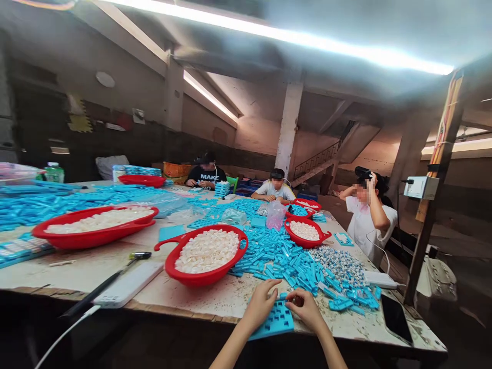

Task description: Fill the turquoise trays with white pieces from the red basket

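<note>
A light-blue plate with rows of square holes lies at the table's front edge, between my two hands. My left hand grips its left side, thumb and fingers bent over the upper part. At the plate's upper right corner, my right hand is curled in a pinch. Whatever is between those fingertips is too small to make out. A small blue piece shows at the plate's top edge, between the fingertips of both hands. Just beyond my hands spreads a heap of loose blue plastic pieces.
A red basket of white pieces stands ahead left, with another red basket farther left. A power bank and a black-handled tool lie left. A phone lies right, near a post. Three people sit around the table.
</note>
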Motion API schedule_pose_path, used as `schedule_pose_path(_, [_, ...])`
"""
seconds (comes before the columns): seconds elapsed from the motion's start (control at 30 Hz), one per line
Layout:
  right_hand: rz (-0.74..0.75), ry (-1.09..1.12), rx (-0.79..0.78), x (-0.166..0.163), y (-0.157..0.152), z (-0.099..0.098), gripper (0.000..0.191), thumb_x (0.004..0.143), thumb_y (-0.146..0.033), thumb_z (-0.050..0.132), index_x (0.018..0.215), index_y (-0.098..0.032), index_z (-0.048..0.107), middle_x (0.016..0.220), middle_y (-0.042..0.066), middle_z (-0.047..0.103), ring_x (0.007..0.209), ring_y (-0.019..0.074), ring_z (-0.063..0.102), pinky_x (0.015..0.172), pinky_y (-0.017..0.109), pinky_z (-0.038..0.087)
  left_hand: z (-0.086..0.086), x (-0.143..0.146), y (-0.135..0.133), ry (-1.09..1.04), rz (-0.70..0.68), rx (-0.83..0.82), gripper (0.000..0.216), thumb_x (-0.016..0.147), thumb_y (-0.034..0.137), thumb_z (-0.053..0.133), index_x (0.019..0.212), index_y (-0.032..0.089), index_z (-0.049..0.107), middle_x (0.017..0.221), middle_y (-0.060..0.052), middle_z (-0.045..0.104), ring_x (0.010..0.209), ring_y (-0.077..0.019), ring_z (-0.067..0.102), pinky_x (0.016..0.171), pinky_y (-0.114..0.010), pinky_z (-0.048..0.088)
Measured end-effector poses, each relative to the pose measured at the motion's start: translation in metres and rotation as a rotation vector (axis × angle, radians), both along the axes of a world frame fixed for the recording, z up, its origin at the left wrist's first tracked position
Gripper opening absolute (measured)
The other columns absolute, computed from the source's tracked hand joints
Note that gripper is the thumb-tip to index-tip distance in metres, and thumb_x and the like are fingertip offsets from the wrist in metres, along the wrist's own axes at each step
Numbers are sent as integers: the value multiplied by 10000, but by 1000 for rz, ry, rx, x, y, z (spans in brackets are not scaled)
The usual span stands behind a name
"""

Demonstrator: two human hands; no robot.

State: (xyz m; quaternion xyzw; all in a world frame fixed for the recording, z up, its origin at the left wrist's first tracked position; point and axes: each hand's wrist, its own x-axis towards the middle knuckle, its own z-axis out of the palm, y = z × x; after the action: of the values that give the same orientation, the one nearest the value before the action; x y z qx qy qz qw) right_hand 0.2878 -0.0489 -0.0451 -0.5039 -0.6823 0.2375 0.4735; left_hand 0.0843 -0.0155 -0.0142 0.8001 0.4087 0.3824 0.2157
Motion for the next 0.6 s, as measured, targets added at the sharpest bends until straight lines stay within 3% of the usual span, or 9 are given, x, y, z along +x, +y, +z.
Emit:
schedule_pose_path(0.07, [-3,-1,1,0,1,-2,212,782,-402,752,829,-199,788,724,13,661,574,130,500,561,258,388,10,-17,5,-86,51,75,379,946,276,446,1225,275,703,1282,-32,707,1248,-225,607,1108,-388,450])
schedule_pose_path(0.17, [-11,23,2,-1,0,-3,266,755,-455,760,804,-194,785,690,20,656,567,144,515,554,267,409,44,-58,17,-10,203,168,369,940,203,431,1187,232,704,1216,-63,719,1192,-226,628,1081,-389,467])
schedule_pose_path(0.27, [-5,82,-28,-2,-5,1,368,714,-537,773,824,-186,789,644,26,657,557,162,545,538,273,435,84,-103,36,224,410,119,371,968,134,407,1242,176,654,1286,-99,670,1242,-213,586,1106,-368,434])
schedule_pose_path(0.33, [0,126,-50,0,-9,4,448,687,-595,775,844,-176,797,657,49,684,567,184,590,539,285,470,101,-128,50,296,496,49,330,982,139,446,1255,147,633,1315,-135,638,1269,-244,563,1109,-431,430])
schedule_pose_path(0.4, [3,166,-63,6,-11,5,489,661,-621,788,855,-172,805,761,99,738,660,231,675,604,308,535,108,-147,62,372,564,-41,337,967,281,602,1280,156,599,1330,-115,616,1215,-271,595,1039,-515,484])
schedule_pose_path(0.47, [4,154,-72,14,-10,0,475,654,-608,801,868,-184,814,863,136,765,767,283,725,682,332,582,106,-161,71,435,618,-129,370,953,354,639,1273,172,602,1321,-109,610,1148,-259,624,968,-492,538])
schedule_pose_path(0.6, [-245,171,26,28,-18,-29,394,626,-600,814,873,-293,808,918,120,774,810,366,740,606,406,613,98,-169,84,515,685,-249,360,958,358,633,1262,169,603,1274,-102,629,1083,-239,648,912,-458,568])
